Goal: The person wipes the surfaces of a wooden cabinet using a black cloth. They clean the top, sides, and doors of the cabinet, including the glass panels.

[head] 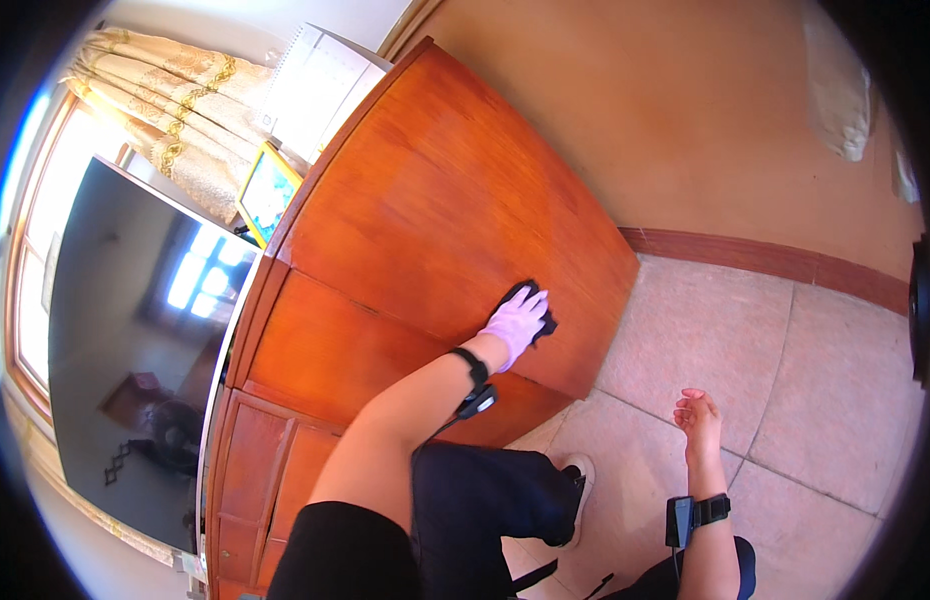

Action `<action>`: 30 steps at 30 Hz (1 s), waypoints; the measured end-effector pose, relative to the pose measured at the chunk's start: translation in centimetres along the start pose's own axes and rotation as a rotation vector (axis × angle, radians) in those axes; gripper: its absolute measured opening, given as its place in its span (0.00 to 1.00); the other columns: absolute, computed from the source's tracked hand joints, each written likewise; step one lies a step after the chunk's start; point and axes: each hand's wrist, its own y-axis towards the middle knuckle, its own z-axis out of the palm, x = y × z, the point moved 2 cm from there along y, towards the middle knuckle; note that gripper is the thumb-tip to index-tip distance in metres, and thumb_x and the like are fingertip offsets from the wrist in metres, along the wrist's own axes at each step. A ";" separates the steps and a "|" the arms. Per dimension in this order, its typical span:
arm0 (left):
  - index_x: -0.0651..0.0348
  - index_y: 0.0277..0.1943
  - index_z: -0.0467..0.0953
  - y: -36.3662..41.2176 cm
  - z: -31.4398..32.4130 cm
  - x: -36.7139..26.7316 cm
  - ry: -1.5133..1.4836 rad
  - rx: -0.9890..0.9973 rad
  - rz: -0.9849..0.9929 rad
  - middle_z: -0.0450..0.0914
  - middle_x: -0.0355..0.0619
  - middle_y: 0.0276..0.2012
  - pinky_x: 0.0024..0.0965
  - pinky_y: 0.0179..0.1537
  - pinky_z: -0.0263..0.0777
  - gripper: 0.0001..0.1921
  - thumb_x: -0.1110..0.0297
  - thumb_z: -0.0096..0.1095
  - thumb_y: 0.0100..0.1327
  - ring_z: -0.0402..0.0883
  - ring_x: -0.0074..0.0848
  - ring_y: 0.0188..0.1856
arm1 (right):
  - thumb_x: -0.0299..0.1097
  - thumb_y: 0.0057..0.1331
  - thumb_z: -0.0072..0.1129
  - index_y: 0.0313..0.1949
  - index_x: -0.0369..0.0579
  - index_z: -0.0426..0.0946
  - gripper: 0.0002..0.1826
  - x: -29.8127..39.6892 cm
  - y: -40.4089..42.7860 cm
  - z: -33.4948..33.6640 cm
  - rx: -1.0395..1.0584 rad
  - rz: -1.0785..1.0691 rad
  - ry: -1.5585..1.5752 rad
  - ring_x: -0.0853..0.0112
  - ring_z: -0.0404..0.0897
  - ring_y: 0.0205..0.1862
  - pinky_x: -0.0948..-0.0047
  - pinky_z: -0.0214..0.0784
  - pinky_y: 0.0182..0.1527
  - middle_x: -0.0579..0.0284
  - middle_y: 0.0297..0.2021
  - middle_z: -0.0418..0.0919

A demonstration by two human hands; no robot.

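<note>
My left hand (516, 324), in a pale purple glove, presses a black cloth (546, 327) flat against the side panel of a reddish-brown wooden cabinet (435, 187). Dark edges of the cloth show around the fingers; the rest lies hidden under the palm. Lower right, my bare right hand (697, 415) hangs over the tiled floor, apart from the cabinet. Its fingers are loosely bent, and nothing is seen in them.
A television (135, 337) stands on the cabinet, beside a yellow picture frame (268, 195) and a spiral-bound calendar (322, 90). Behind them hangs a gold-patterned curtain (172, 112). A tan wall (660, 112) with a reddish baseboard (735, 253) meets the floor tiles (697, 322).
</note>
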 end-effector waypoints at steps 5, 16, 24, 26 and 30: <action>0.49 0.41 0.79 -6.3 -5.6 10.2 0.005 -0.346 -0.345 0.76 0.42 0.43 0.45 0.57 0.63 0.09 0.67 0.58 0.56 0.70 0.37 0.56 | 0.36 0.69 0.46 0.42 0.49 0.76 0.10 0.9 -0.4 -0.8 -0.019 -0.016 0.024 0.75 0.75 0.31 0.76 0.69 0.36 0.64 0.30 0.77; 0.55 0.58 0.76 -1.2 -5.0 9.2 0.314 -0.309 -0.488 0.67 0.48 0.64 0.53 0.65 0.52 0.24 0.53 0.55 0.62 0.58 0.40 0.69 | 0.35 0.69 0.46 0.41 0.49 0.77 0.10 -0.7 0.5 1.6 0.063 0.021 0.019 0.75 0.76 0.30 0.76 0.70 0.36 0.63 0.29 0.77; 0.49 0.43 0.80 -6.4 -6.8 13.8 0.132 -0.435 -0.339 0.74 0.47 0.51 0.47 0.60 0.63 0.10 0.64 0.58 0.59 0.69 0.39 0.61 | 0.35 0.70 0.45 0.40 0.48 0.77 0.11 -1.5 1.1 2.4 0.060 0.028 0.006 0.76 0.76 0.29 0.76 0.69 0.36 0.63 0.29 0.78; 0.52 0.50 0.77 -4.8 -10.8 20.6 0.255 -0.360 -0.679 0.70 0.48 0.57 0.47 0.64 0.57 0.14 0.63 0.57 0.61 0.62 0.40 0.66 | 0.35 0.69 0.45 0.40 0.48 0.78 0.11 -1.3 1.1 2.4 0.060 0.027 -0.002 0.76 0.75 0.29 0.76 0.69 0.36 0.63 0.28 0.78; 0.54 0.56 0.77 0.0 -13.4 23.3 0.260 -0.164 -0.674 0.63 0.50 0.67 0.54 0.67 0.50 0.18 0.62 0.57 0.65 0.52 0.44 0.73 | 0.33 0.68 0.46 0.40 0.48 0.78 0.10 -1.2 0.7 3.1 0.120 0.051 -0.096 0.76 0.75 0.28 0.77 0.69 0.36 0.63 0.28 0.79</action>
